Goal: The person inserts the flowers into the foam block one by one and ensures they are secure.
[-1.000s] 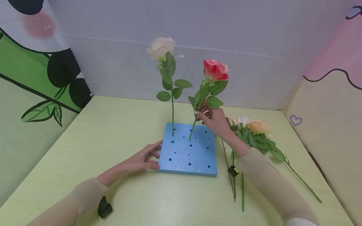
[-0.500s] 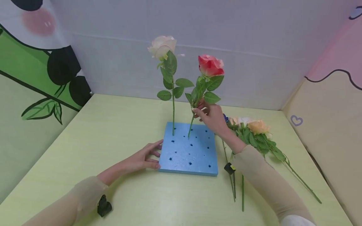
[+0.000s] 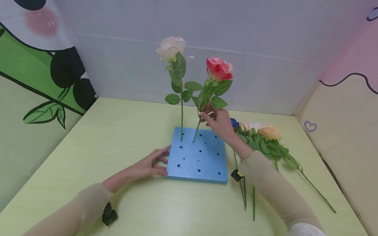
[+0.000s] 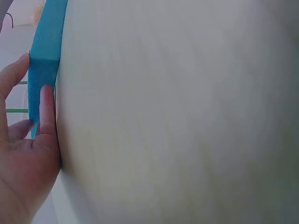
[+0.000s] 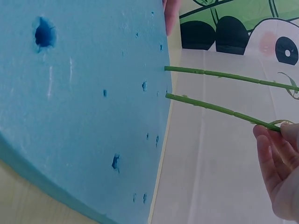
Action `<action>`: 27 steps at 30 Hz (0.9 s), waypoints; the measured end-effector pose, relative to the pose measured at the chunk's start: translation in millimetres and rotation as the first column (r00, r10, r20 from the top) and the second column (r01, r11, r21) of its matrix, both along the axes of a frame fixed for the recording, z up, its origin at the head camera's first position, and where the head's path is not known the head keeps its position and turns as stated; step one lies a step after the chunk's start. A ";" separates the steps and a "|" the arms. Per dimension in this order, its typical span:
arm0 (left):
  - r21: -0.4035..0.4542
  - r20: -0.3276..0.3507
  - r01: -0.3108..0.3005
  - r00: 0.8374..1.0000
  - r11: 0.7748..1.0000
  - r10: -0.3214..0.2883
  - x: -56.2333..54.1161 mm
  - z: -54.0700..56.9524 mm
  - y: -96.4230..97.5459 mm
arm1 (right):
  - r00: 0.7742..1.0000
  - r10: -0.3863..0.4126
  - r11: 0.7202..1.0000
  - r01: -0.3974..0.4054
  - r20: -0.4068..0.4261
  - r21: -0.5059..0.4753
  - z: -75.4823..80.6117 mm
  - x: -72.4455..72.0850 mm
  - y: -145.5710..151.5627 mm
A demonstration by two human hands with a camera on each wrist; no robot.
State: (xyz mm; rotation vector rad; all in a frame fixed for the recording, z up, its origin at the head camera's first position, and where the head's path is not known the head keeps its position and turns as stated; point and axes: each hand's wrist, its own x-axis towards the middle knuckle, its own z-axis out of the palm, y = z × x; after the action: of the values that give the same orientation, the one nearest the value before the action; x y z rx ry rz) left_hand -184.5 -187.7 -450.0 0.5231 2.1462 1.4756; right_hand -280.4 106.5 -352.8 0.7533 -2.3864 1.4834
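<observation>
My right hand [image 3: 219,122] pinches the stem of a red-pink rose [image 3: 219,69] just below its leaves. The stem slants down, and its lower end is right at a small hole in the blue foam board [image 3: 206,164]. In the right wrist view the held green stem [image 5: 219,108] ends close over the board's face. A pale white rose [image 3: 170,49] stands upright in the board to the left. My left hand [image 3: 150,165] rests against the board's left edge, fingers extended. The left wrist view shows fingers [image 4: 46,109] touching the board's side [image 4: 44,70].
Several loose flowers lie on the table [image 3: 130,203] right of the board, among them an orange rose [image 3: 270,132] and a blue flower [image 3: 234,123] partly behind my right arm. A white cloth wall [image 3: 124,68] stands behind the table.
My right hand has moved slightly left with the red-pink rose, bringing its stem end nearer the white rose's stem. The left hand has stayed at the board's edge.
</observation>
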 end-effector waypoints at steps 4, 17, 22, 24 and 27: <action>-0.009 -0.006 0.001 1.000 1.000 -0.002 -0.5 0.6 0.2 | 1.000 -0.005 1.000 0.005 0.002 0.002 -1.7 0.6 -1.4; -0.054 -0.022 -0.001 1.000 0.999 0.000 -1.4 -0.4 1.2 | 1.000 -0.014 1.000 0.014 -0.016 0.015 -5.9 -0.1 -2.5; -0.066 -0.025 -0.001 1.000 0.998 0.000 -1.9 -1.4 0.3 | 1.000 -0.016 1.000 0.016 0.000 0.020 -7.6 0.6 -3.5; -0.067 -0.025 -0.001 1.000 0.998 0.000 -1.8 -1.1 0.3 | 1.000 -0.017 1.000 0.017 0.004 0.025 -8.4 0.6 -3.6; -0.065 -0.022 -0.001 1.000 0.998 -0.001 -1.7 -0.5 0.2 | 1.000 -0.013 0.999 0.013 0.001 0.030 -8.4 0.9 -3.7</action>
State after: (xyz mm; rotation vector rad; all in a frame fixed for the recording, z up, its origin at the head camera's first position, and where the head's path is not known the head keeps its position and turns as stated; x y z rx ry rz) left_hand -186.3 -187.5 -450.5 0.5182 2.2037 1.4007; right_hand -279.5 102.7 -361.2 0.7421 -2.4150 1.4467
